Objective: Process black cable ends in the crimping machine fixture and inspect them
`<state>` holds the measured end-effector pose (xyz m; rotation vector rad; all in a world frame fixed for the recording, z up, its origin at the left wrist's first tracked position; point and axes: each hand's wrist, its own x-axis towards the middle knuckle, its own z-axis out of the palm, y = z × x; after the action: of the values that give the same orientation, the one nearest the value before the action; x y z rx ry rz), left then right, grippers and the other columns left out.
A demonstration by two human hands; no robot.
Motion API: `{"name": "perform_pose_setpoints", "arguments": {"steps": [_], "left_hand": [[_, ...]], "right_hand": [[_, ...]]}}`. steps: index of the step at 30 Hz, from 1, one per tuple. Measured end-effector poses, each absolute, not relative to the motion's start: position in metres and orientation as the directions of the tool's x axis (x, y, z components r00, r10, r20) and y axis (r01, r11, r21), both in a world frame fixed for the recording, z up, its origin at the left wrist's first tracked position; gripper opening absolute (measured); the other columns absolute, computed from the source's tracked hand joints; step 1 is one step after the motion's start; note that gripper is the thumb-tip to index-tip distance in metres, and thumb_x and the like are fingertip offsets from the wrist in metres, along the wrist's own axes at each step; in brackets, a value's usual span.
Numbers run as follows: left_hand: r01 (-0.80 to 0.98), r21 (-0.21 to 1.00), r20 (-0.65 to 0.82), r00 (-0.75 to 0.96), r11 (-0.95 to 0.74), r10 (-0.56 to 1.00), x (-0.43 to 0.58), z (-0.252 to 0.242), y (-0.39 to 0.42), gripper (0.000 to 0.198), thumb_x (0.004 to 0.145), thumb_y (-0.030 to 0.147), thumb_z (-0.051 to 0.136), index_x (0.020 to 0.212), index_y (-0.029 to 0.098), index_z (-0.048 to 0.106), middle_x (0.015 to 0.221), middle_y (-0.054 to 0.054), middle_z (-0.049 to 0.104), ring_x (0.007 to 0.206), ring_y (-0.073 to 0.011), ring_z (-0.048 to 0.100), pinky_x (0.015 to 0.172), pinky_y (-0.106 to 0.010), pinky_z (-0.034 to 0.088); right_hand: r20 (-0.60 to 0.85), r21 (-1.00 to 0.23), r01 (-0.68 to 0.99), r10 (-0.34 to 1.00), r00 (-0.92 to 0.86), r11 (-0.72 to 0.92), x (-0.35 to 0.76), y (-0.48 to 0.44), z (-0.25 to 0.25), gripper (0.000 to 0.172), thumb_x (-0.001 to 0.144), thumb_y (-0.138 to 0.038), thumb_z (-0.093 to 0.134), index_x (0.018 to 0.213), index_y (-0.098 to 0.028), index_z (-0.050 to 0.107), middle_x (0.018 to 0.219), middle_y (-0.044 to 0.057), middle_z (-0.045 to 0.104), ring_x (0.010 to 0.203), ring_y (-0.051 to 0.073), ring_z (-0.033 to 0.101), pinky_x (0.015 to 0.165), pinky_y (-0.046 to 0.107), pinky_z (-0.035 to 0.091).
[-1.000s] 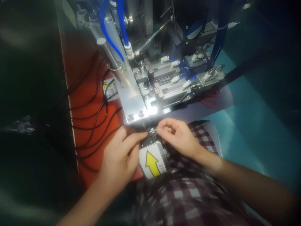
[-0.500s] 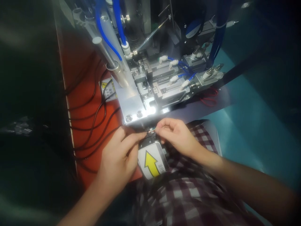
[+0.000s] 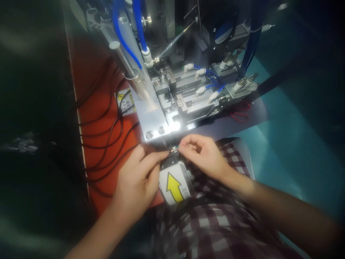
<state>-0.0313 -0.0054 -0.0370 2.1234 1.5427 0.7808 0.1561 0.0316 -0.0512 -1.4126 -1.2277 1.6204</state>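
- Just below the machine's front edge, two bare hands meet fingertip to fingertip over fine coloured wires (image 3: 175,148), very small and partly hidden.
- Right hand (image 3: 206,154): thumb and forefinger pinched together on the wires, other fingers curled.
- Left hand (image 3: 138,172): a fingertip at the near end of the wires; cannot tell whether it grips or only presses.
- Under the fingertips, a dark block (image 3: 169,163) with small screws; next to it, nearer the body, a white plate (image 3: 175,183) with a yellow arrow.
- Beyond the hands, a bolted metal plate (image 3: 149,117), brightly lit at its front corner; a metal post (image 3: 124,61) rises from it.
- Right of that plate, cylinders with white fittings (image 3: 201,73); blue tubes (image 3: 122,37) above.
- Left, an orange-red worktop (image 3: 94,156) crossed by black cables; warning label (image 3: 125,102) beside the metal plate.
- Nearest the camera, checked clothing (image 3: 212,223).
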Motion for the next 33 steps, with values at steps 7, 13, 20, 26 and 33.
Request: {"name": "perform_pose_setpoints", "arguments": {"steps": [7,13,20,26,33], "left_hand": [[0.732,0.606,0.202,0.236,-0.31,0.951,-0.0311,-0.0369,-0.0043,0.026,0.087,0.009,0.051,0.1,0.02,0.07,0.084,-0.003,0.057,0.076,-0.0131,0.058,0.066,-0.024,0.048],[0.73,0.607,0.203,0.24,-0.314,0.949,-0.0306,-0.0357,-0.0046,0.026,0.087,0.009,0.05,0.099,0.019,0.07,0.083,-0.002,0.057,0.075,-0.0127,0.058,0.066,-0.024,0.048],[0.724,0.607,0.205,0.255,-0.327,0.945,-0.0307,-0.035,-0.0039,0.026,0.086,0.006,0.051,0.1,0.015,0.07,0.084,-0.004,0.057,0.078,-0.013,0.058,0.069,-0.024,0.047],[0.718,0.609,0.226,0.25,-0.337,0.942,-0.0313,-0.0366,-0.0051,0.025,0.086,0.006,0.052,0.1,0.016,0.069,0.083,-0.002,0.055,0.075,-0.0113,0.057,0.065,-0.022,0.046],[0.723,0.608,0.217,0.245,-0.327,0.945,-0.0325,-0.0371,-0.0053,0.026,0.086,0.006,0.051,0.1,0.016,0.07,0.085,-0.003,0.057,0.078,-0.0126,0.058,0.068,-0.023,0.047]], "right_hand": [[-0.453,-0.885,0.012,0.854,-0.254,-0.466,0.1552,0.0314,-0.0517,0.01,0.08,-0.022,0.061,0.073,-0.016,0.06,0.051,-0.006,0.052,0.048,0.008,0.049,0.051,0.022,0.039],[-0.475,-0.875,0.029,0.842,-0.255,-0.484,0.1538,0.0324,-0.0508,0.011,0.079,-0.021,0.06,0.07,-0.016,0.06,0.047,-0.006,0.053,0.047,0.009,0.048,0.053,0.023,0.04],[-0.556,-0.815,-0.011,0.786,-0.269,-0.58,0.1521,0.0359,-0.0491,0.017,0.078,-0.017,0.055,0.062,-0.015,0.059,0.043,-0.006,0.051,0.045,0.008,0.046,0.054,0.022,0.038],[-0.516,-0.841,-0.011,0.808,-0.283,-0.541,0.1573,0.0354,-0.046,0.011,0.078,-0.02,0.061,0.068,-0.015,0.062,0.049,-0.006,0.053,0.049,0.008,0.048,0.054,0.023,0.039],[-0.453,-0.887,0.001,0.869,-0.198,-0.461,0.1557,0.0335,-0.0463,0.007,0.075,-0.02,0.066,0.073,-0.014,0.062,0.055,-0.005,0.055,0.05,0.008,0.05,0.051,0.022,0.041]]}}
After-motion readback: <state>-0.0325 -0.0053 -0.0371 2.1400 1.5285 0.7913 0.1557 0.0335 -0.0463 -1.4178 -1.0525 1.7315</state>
